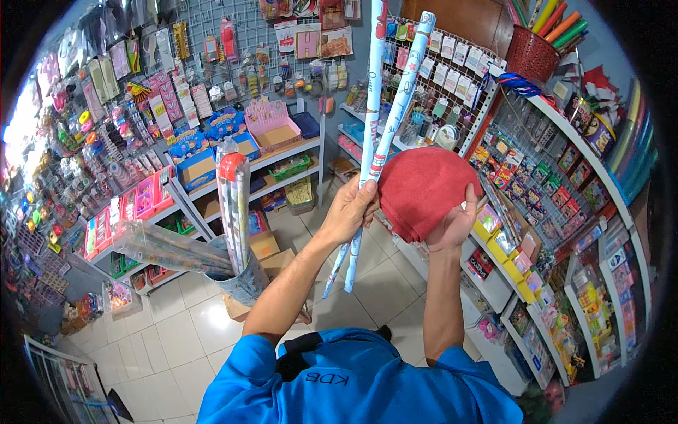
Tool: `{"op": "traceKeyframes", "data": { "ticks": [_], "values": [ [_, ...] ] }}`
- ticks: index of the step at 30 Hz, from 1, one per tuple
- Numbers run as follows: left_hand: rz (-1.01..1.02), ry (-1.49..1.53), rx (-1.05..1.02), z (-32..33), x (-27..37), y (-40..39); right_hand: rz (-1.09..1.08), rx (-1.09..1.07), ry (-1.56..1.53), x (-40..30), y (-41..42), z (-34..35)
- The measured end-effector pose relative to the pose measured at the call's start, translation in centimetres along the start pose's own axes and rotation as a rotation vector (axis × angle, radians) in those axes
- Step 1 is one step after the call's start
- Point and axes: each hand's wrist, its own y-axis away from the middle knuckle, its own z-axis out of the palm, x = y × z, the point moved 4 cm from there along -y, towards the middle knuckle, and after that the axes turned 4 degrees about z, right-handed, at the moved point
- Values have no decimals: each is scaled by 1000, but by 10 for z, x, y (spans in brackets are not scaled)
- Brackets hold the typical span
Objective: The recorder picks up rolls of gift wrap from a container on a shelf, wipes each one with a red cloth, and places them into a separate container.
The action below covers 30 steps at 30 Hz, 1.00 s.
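Observation:
My left hand (352,208) grips two rolls of patterned light-blue paper (402,95), which cross at my fist and spread apart above and below it. Printed lettering and small pictures cover both rolls. In my right hand (456,222) lies a folded red cloth (426,188), with my thumb along its right edge and my palm beneath it. The cloth's left side comes close to the rolls; whether they touch I cannot tell. Both hands are raised in front of my chest above the tiled floor.
A bin (241,283) with more wrapped rolls (233,212) stands on the floor at left. Shelves (288,151) and hanging goods line the back and left. On the right are a display rack (551,175), yellow trays (508,259) and a red basket (532,55) of coloured rolls.

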Motion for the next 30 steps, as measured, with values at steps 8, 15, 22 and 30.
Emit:
{"op": "traceKeyframes", "data": {
  "ticks": [8, 15, 22, 30],
  "values": [
    [-63, -73, -2, -1, -3, 4, -66, 19, 24, 0, 0, 1],
    [36, -728, 19, 16, -8, 6, -115, -114, 278, 30, -4, 35],
    [33, -915, 240, 21, 16, 15, -508, 40, 1147, 8, -21, -11],
    [99, -1024, 330, 9, 4, 17, -377, 80, 1433, 17, 4, 30]
  ]
}}
